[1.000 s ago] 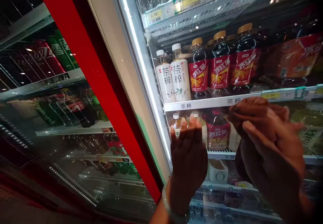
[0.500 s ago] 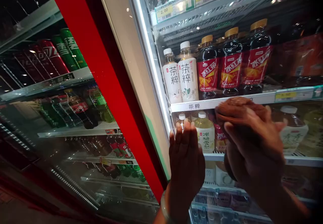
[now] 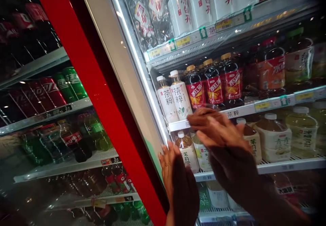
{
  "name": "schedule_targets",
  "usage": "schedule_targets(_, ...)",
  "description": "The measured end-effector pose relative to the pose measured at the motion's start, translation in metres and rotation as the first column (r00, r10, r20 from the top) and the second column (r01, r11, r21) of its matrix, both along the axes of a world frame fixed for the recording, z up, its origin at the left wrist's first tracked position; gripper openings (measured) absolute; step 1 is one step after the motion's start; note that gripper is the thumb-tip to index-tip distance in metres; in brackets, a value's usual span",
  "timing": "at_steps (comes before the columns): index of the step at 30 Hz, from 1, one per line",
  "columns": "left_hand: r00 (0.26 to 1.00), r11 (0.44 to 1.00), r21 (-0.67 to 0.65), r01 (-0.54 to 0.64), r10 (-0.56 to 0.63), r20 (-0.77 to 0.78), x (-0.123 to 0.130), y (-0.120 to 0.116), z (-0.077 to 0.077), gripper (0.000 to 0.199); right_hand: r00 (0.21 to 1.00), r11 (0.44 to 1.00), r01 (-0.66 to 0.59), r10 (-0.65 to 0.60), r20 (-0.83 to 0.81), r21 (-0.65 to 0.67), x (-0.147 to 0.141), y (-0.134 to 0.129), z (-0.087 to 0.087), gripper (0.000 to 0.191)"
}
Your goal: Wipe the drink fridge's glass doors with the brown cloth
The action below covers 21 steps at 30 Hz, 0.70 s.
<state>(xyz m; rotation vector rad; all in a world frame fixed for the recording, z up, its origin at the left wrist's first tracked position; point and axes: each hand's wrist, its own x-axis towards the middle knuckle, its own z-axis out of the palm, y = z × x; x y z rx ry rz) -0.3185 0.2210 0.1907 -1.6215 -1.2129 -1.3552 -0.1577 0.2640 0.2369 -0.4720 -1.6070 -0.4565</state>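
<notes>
My right hand [image 3: 226, 146] is pressed to the glass of a drinks fridge, closed around a folded brown cloth [image 3: 202, 117]. The cloth lies against the glass in front of the shelf edge, below the red-labelled iced tea bottles [image 3: 215, 87]. To its lower left my left hand [image 3: 179, 185] rests nearly flat near the door's left side, fingers stretched out and nothing in them. Beside the fingertips, behind the glass, stands a tea bottle [image 3: 188, 154] with a white cap. Two white-labelled bottles [image 3: 179, 98] stand on the shelf above.
A beige door frame [image 3: 114, 80] and a slanting red post [image 3: 94, 93] divide this fridge from another on the left, whose shelf holds red cans [image 3: 52, 90]. Clear water bottles [image 3: 141, 17] fill the upper shelf. Price labels [image 3: 183, 41] line the shelf edges.
My right hand with the cloth has moved left across the glass. My left hand has shifted slightly left and down in view. The view has moved, showing more of the upper shelf.
</notes>
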Motion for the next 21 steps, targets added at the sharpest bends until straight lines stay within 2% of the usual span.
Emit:
schedule_targets(2, 0.999, 1.0, 0.005, 0.013, -0.013, 0.049, -0.005, 0.002, -0.003, 0.075, 0.998, 0.999, 0.032, -0.034, 0.056, 0.035, -0.017, -0.008, -0.002, 0.044)
schedule_targets(4, 0.997, 1.0, -0.008, 0.012, -0.011, 0.07, -0.011, 0.003, -0.007, 0.071, 0.994, 0.996, 0.05, -0.057, 0.089, 0.08, -0.025, -0.012, -0.018, 0.041)
schedule_targets(6, 0.998, 1.0, -0.011, -0.002, 0.003, 0.061, -0.013, 0.002, -0.009, 0.074, 0.993, 0.993, 0.061, -0.071, 0.093, 0.102, -0.021, -0.013, -0.031, 0.042)
schedule_targets(7, 0.999, 1.0, -0.006, -0.013, 0.013, 0.052, -0.013, 0.001, -0.008, 0.077, 0.994, 0.994, 0.062, -0.07, 0.088, 0.09, -0.017, -0.012, -0.032, 0.044)
schedule_targets(8, 0.999, 1.0, -0.001, -0.024, 0.024, 0.04, -0.012, 0.001, -0.005, 0.079, 0.994, 0.996, 0.058, -0.064, 0.084, 0.07, -0.012, -0.011, -0.027, 0.046)
schedule_targets(10, 0.999, 0.999, -0.002, -0.051, 0.051, 0.016, -0.009, 0.003, 0.006, 0.08, 0.997, 0.999, 0.036, -0.038, 0.063, 0.032, -0.008, -0.009, -0.007, 0.051)
schedule_targets(13, 0.993, 0.995, 0.004, -0.103, 0.103, -0.059, -0.005, 0.01, 0.03, 0.082, 0.999, 0.998, 0.036, -0.036, 0.01, 0.048, -0.017, -0.009, 0.022, 0.05)
schedule_targets(15, 0.985, 0.989, 0.041, -0.145, 0.148, -0.088, -0.005, 0.017, 0.045, 0.083, 0.998, 0.996, 0.055, -0.057, 0.016, 0.075, -0.024, -0.008, 0.024, 0.043)
schedule_targets(17, 0.981, 0.983, 0.084, -0.163, 0.171, -0.094, -0.006, 0.022, 0.056, 0.082, 0.995, 0.994, 0.065, -0.071, 0.067, 0.085, -0.02, -0.003, 0.014, 0.04)
schedule_targets(19, 0.977, 0.979, 0.119, -0.164, 0.178, -0.114, -0.006, 0.025, 0.063, 0.08, 0.986, 0.994, 0.076, -0.086, 0.144, 0.078, -0.006, 0.008, 0.009, 0.046)
schedule_targets(21, 0.973, 0.975, 0.141, -0.173, 0.192, -0.13, -0.004, 0.026, 0.068, 0.08, 0.98, 0.993, 0.097, -0.108, 0.168, 0.073, 0.011, 0.019, 0.018, 0.055)
